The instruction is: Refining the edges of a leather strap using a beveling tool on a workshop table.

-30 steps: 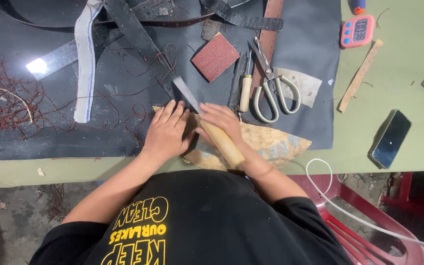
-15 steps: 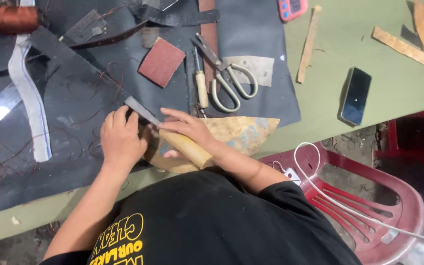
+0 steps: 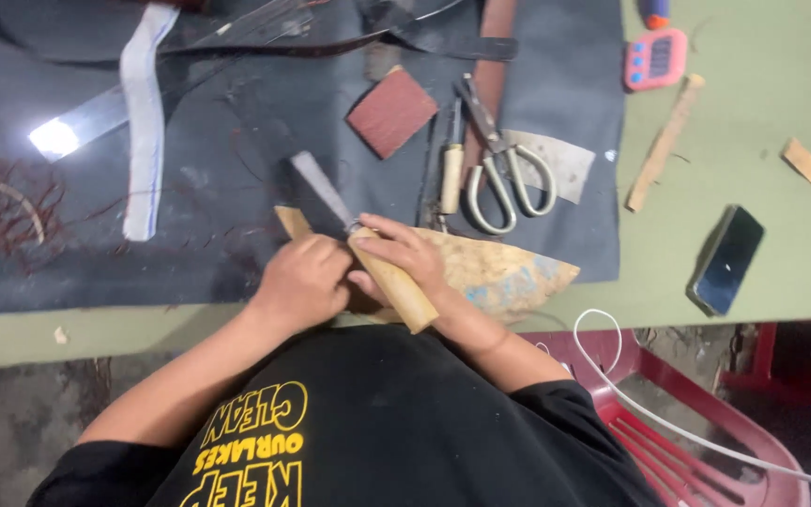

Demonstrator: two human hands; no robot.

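At the far left we are seeing one pale strip (image 3: 143,113) lying on one dark mat (image 3: 237,235) that is covering much of the green surface (image 3: 762,244). Moving right, our left hand (image 3: 300,282) is curling, fingers bent and nearly closed, and pressing down on one tan leather piece (image 3: 499,272) at the near edge of the mat. Just beside it, our right hand (image 3: 404,258) is wrapping closed around the wooden handle of one knife (image 3: 368,249), whose flat blade is angling up and left over the mat. Further right we are counting one reddish square pad (image 3: 391,113), one wooden-handled tool (image 3: 451,174) and one pair of scissors (image 3: 499,160), all lying on the mat. On the bare surface beyond we are counting two wooden strips (image 3: 664,141), one pink timer (image 3: 654,58) and one dark phone (image 3: 726,260). One red plastic chair (image 3: 706,413) is standing below the surface edge.
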